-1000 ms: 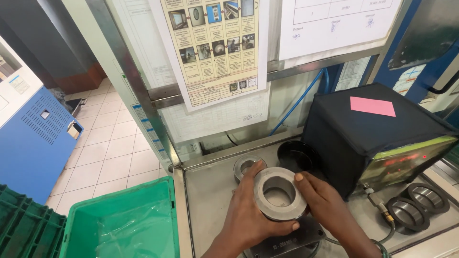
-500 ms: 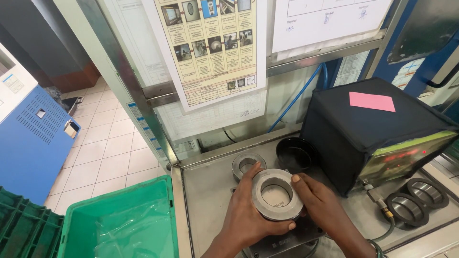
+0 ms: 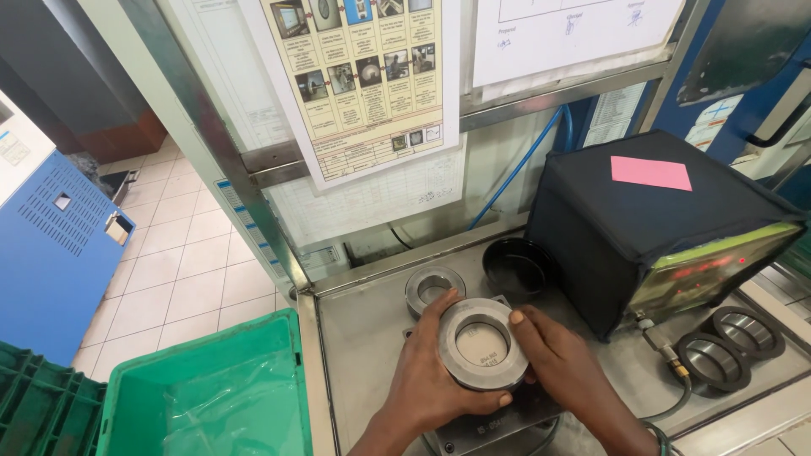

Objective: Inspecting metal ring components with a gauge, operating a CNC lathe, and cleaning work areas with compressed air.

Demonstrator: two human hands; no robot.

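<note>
Four metal rings (image 3: 482,343) — two green crates (image 3: 207,397).

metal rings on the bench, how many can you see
4: one ring held by left hand and right hand, one behind it, two at right. Others may be hidden.

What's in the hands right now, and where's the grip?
A thick grey metal ring, gripped at its outer rim: left hand on one side, right hand on the other.
</note>
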